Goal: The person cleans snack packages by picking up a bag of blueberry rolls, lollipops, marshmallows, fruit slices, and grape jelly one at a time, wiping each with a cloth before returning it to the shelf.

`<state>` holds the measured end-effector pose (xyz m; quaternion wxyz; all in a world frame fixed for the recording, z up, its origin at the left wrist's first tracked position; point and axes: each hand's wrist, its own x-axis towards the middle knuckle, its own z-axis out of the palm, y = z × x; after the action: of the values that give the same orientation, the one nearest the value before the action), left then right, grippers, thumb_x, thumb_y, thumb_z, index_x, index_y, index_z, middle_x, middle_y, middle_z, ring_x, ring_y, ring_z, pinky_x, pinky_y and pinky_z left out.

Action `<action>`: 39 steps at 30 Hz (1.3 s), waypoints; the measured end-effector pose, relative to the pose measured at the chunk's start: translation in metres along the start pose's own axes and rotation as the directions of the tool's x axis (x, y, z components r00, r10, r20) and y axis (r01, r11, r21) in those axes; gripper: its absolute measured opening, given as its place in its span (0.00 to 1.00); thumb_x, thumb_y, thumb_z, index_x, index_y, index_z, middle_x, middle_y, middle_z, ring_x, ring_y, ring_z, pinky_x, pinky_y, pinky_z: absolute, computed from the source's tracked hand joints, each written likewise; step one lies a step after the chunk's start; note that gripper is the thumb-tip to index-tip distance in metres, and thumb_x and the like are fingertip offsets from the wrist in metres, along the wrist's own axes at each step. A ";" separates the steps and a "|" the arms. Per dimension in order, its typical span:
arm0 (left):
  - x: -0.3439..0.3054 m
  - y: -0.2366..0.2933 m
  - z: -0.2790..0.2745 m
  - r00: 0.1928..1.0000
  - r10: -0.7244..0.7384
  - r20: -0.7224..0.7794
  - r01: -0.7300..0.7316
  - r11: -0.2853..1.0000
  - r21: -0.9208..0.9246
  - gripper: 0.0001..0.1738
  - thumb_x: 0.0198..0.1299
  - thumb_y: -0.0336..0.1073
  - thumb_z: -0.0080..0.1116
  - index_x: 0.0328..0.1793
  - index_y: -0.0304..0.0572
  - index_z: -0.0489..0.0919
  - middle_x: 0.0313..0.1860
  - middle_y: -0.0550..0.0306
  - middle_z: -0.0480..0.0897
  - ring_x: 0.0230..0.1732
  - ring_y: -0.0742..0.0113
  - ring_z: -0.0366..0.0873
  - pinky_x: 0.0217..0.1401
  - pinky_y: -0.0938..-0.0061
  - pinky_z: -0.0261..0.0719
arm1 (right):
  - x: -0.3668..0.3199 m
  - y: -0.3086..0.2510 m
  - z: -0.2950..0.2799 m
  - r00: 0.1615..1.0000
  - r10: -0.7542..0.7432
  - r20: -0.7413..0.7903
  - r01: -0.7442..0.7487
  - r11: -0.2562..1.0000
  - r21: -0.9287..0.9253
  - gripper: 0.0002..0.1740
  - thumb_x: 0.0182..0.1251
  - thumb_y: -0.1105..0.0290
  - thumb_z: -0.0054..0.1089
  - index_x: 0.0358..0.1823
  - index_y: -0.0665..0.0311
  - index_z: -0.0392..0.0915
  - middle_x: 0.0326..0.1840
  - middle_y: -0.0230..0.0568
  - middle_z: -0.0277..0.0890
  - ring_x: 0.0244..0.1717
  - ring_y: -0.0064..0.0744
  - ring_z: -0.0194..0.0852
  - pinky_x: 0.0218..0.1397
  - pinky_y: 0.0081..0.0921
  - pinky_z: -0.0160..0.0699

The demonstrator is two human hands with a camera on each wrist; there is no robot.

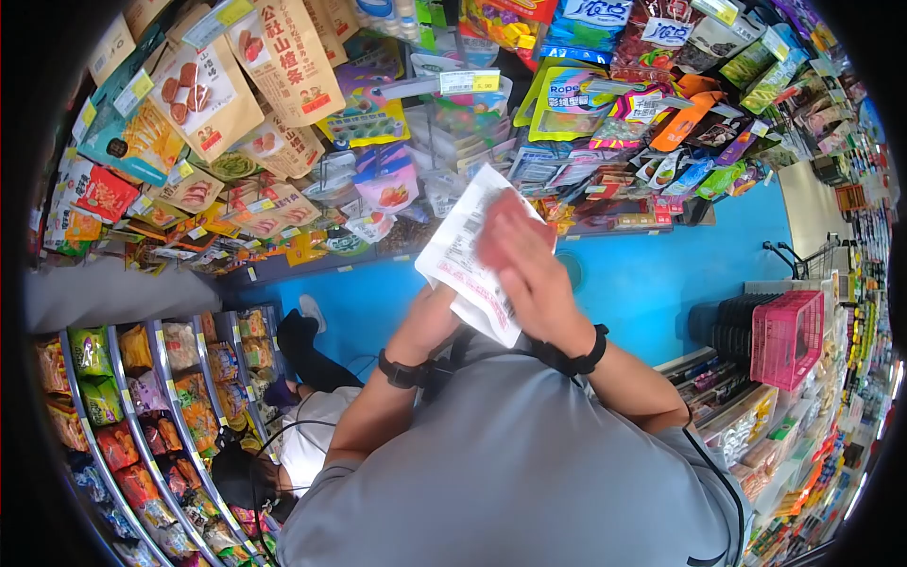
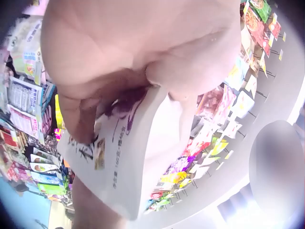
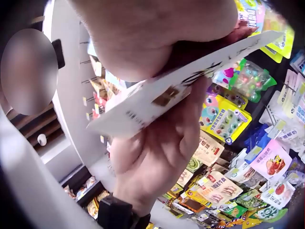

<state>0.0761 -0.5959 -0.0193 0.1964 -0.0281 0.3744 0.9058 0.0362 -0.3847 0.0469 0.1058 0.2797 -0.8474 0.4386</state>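
A white packet (image 1: 468,248) with printed text and a barcode is tilted in front of the grey shirt. My left hand (image 1: 430,317) grips its lower left edge; in the left wrist view, fingers curl round the packet (image 2: 126,157). Over the packet's right side lies my right hand (image 1: 540,288), its fingers extended and pressing a blurred dark red item (image 1: 505,227) that I cannot identify. The right wrist view has the packet (image 3: 147,102) between my right hand (image 3: 152,33) above and my left palm (image 3: 155,152) beneath.
Hanging snack bags (image 1: 283,61) fill the racks ahead. At lower left are shelves of snacks (image 1: 118,444) and a person in a white top (image 1: 316,430). A pink basket (image 1: 787,340) beside black ones stands at right, on the far side of blue floor (image 1: 699,260).
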 end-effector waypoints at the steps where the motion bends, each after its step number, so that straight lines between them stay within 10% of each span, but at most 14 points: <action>1: 0.003 0.001 0.007 0.999 0.039 -0.012 -0.039 0.999 -0.037 0.31 0.88 0.45 0.49 0.88 0.36 0.65 0.80 0.51 0.76 0.78 0.60 0.77 0.79 0.63 0.78 | -0.001 -0.008 -0.003 0.995 -0.090 0.036 0.089 0.996 0.017 0.27 0.78 0.64 0.63 0.74 0.65 0.81 0.80 0.52 0.77 0.85 0.59 0.68 0.87 0.52 0.66; 6: 0.011 0.006 0.018 0.994 0.103 -0.040 -0.107 0.987 -0.123 0.32 0.88 0.49 0.45 0.88 0.36 0.65 0.83 0.48 0.73 0.81 0.54 0.74 0.84 0.56 0.74 | -0.001 0.001 -0.014 0.925 -0.345 0.159 0.350 0.937 0.000 0.32 0.72 0.56 0.67 0.76 0.56 0.81 0.84 0.46 0.73 0.88 0.58 0.63 0.88 0.62 0.60; 13: 0.001 0.029 0.018 0.959 0.193 0.205 -0.150 0.966 -0.210 0.33 0.86 0.43 0.48 0.89 0.34 0.61 0.83 0.42 0.74 0.78 0.47 0.78 0.79 0.52 0.80 | 0.003 0.041 -0.037 0.998 -0.056 0.012 0.056 0.998 -0.001 0.38 0.78 0.49 0.60 0.81 0.65 0.73 0.89 0.60 0.61 0.90 0.68 0.54 0.90 0.58 0.55; 14: 0.000 0.031 0.018 0.956 0.197 0.216 -0.155 0.969 -0.195 0.33 0.86 0.42 0.49 0.89 0.34 0.61 0.83 0.42 0.75 0.79 0.46 0.78 0.79 0.52 0.80 | 0.005 0.044 -0.035 0.989 -0.093 -0.112 0.097 0.995 0.038 0.32 0.83 0.55 0.57 0.78 0.70 0.74 0.81 0.58 0.73 0.80 0.59 0.73 0.82 0.49 0.71; 17: -0.007 0.032 0.008 0.959 0.229 0.167 -0.241 0.969 0.054 0.34 0.84 0.38 0.53 0.89 0.33 0.61 0.82 0.42 0.75 0.78 0.46 0.78 0.79 0.51 0.80 | -0.005 0.042 -0.032 0.901 0.433 0.036 -0.410 0.818 0.403 0.25 0.87 0.61 0.54 0.74 0.71 0.79 0.66 0.49 0.87 0.63 0.37 0.87 0.66 0.37 0.84; 18: -0.011 0.029 -0.007 0.954 0.269 0.132 -0.296 0.911 0.287 0.34 0.84 0.38 0.53 0.89 0.33 0.61 0.82 0.42 0.75 0.78 0.45 0.78 0.79 0.50 0.81 | -0.006 0.046 -0.023 0.906 0.418 -0.061 -0.363 0.845 0.391 0.20 0.88 0.65 0.56 0.70 0.70 0.82 0.52 0.40 0.91 0.49 0.22 0.86 0.54 0.27 0.85; 20: -0.009 0.028 0.013 0.953 0.299 0.049 -0.303 0.935 0.183 0.35 0.82 0.35 0.58 0.89 0.32 0.62 0.81 0.42 0.76 0.77 0.46 0.78 0.79 0.52 0.80 | -0.014 0.052 -0.013 0.878 0.454 -0.154 -0.365 0.841 0.400 0.23 0.89 0.56 0.57 0.68 0.68 0.83 0.49 0.38 0.89 0.48 0.22 0.86 0.54 0.25 0.85; 21: -0.011 0.035 0.037 0.970 0.242 -0.005 -0.240 0.958 -0.156 0.36 0.80 0.33 0.62 0.88 0.32 0.63 0.80 0.43 0.77 0.76 0.48 0.79 0.79 0.53 0.80 | -0.019 0.055 -0.011 0.800 0.598 -0.047 -0.480 0.686 0.547 0.24 0.90 0.53 0.54 0.68 0.66 0.83 0.49 0.36 0.89 0.47 0.19 0.85 0.52 0.24 0.84; 25: -0.020 0.022 -0.017 0.933 0.345 0.100 -0.332 0.723 0.605 0.37 0.85 0.43 0.53 0.91 0.36 0.58 0.86 0.45 0.69 0.83 0.46 0.72 0.83 0.49 0.76 | -0.024 0.079 0.005 0.704 0.681 0.200 -0.212 -0.067 0.975 0.23 0.93 0.54 0.45 0.72 0.63 0.76 0.70 0.41 0.83 0.65 0.35 0.84 0.72 0.38 0.83; 30: -0.015 0.034 0.020 0.969 0.235 0.079 -0.225 0.699 0.679 0.33 0.84 0.36 0.51 0.90 0.33 0.60 0.82 0.46 0.74 0.78 0.55 0.76 0.80 0.56 0.77 | -0.001 0.043 -0.011 0.675 0.644 0.362 -0.258 -0.254 0.932 0.31 0.94 0.46 0.39 0.80 0.62 0.71 0.70 0.37 0.83 0.65 0.34 0.84 0.73 0.38 0.82; 32: -0.007 0.025 0.045 0.978 0.193 0.080 -0.203 0.780 0.592 0.38 0.80 0.33 0.51 0.92 0.30 0.55 0.85 0.44 0.69 0.81 0.58 0.71 0.83 0.57 0.72 | -0.001 0.035 -0.003 0.756 0.534 0.379 -0.429 -0.032 0.903 0.35 0.94 0.44 0.37 0.85 0.60 0.65 0.74 0.36 0.79 0.70 0.32 0.79 0.77 0.38 0.77; 35: 0.001 0.035 0.096 0.911 0.243 0.332 -0.378 0.177 0.909 0.47 0.76 0.40 0.53 0.94 0.27 0.47 0.93 0.28 0.52 0.92 0.34 0.53 0.93 0.49 0.51 | -0.003 0.027 0.033 0.872 0.434 0.225 -0.373 0.294 0.880 0.42 0.92 0.37 0.30 0.94 0.56 0.51 0.84 0.35 0.67 0.79 0.30 0.68 0.85 0.36 0.66; 36: 0.002 0.028 0.091 0.881 0.291 0.373 -0.427 0.149 0.892 0.45 0.78 0.38 0.52 0.95 0.32 0.47 0.94 0.30 0.50 0.94 0.34 0.46 0.94 0.49 0.45 | -0.004 0.030 0.030 0.825 0.332 0.458 -0.475 -0.033 0.880 0.44 0.91 0.34 0.26 0.95 0.53 0.43 0.91 0.36 0.55 0.87 0.33 0.57 0.90 0.37 0.59; 39: 0.008 0.025 0.071 0.846 0.287 0.449 -0.446 -0.082 0.891 0.45 0.78 0.39 0.52 0.95 0.33 0.48 0.95 0.32 0.50 0.94 0.32 0.47 0.94 0.48 0.45 | -0.003 0.015 0.011 0.834 0.255 0.489 -0.439 -0.230 0.868 0.44 0.91 0.34 0.27 0.95 0.50 0.41 0.94 0.38 0.50 0.91 0.36 0.52 0.91 0.41 0.57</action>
<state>0.0657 -0.5607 0.0468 -0.0724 0.2694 0.8682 0.4105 0.0315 -0.3855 0.0287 -0.3162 0.0397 -0.2871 0.9034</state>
